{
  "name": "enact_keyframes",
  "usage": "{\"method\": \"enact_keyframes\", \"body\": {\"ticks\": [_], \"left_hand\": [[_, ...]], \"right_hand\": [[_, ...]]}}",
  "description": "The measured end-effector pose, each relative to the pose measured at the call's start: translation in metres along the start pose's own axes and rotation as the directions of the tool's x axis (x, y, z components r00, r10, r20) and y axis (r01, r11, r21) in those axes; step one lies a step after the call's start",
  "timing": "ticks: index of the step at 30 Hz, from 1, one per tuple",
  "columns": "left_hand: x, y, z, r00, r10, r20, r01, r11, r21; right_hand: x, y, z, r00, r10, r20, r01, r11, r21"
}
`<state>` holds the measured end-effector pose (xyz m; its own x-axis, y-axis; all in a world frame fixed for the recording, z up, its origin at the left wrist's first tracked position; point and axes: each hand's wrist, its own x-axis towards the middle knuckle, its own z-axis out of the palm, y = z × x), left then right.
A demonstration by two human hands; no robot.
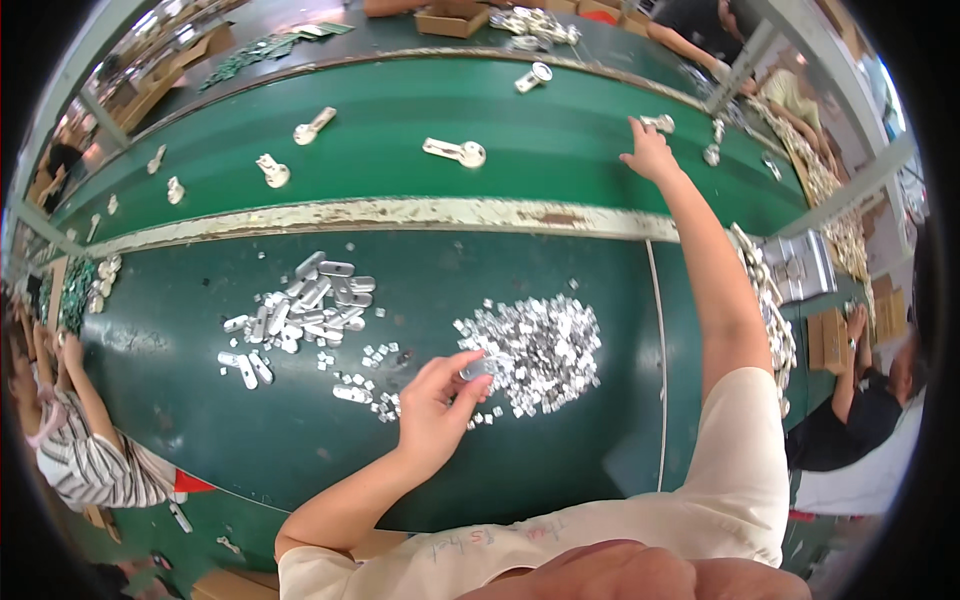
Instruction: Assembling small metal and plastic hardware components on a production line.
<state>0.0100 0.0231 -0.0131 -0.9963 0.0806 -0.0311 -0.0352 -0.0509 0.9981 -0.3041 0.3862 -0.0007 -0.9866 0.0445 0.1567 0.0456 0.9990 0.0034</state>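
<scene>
My left hand (432, 405) is closed over the worktable, pinching a small grey metal piece (474, 370) between thumb and fingers. Right beside it spreads a heap of tiny shiny metal bits (545, 350). To its left lies a pile of longer, round-ended metal pieces (310, 300), some with a dark hole. Stretched out across the green belt (370, 180), my right hand (650, 152) has its fingers apart. Close to its fingertips lies a cream-white part with a round end (660, 123); I cannot tell whether they touch.
Other cream-white parts (458, 152) lie spaced along the belt. A worn pale ledge (400, 215) divides belt and worktable. More white parts (775, 330) are heaped by my right arm, near a metal box (800, 265). Co-workers sit left, right and at the far side.
</scene>
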Motion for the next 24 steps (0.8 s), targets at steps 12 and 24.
{"method": "enact_keyframes", "body": {"ticks": [12,24], "left_hand": [[0.01,0.005,-0.008,0.999,0.021,-0.03,-0.017,0.99,0.14],[0.009,0.014,-0.015,0.998,0.039,0.057,-0.052,0.967,0.251]], "right_hand": [[0.156,-0.154,0.046,0.981,-0.185,-0.065,0.15,0.922,-0.357],[0.009,-0.106,0.034,0.866,-0.499,0.015,0.499,0.867,0.005]]}}
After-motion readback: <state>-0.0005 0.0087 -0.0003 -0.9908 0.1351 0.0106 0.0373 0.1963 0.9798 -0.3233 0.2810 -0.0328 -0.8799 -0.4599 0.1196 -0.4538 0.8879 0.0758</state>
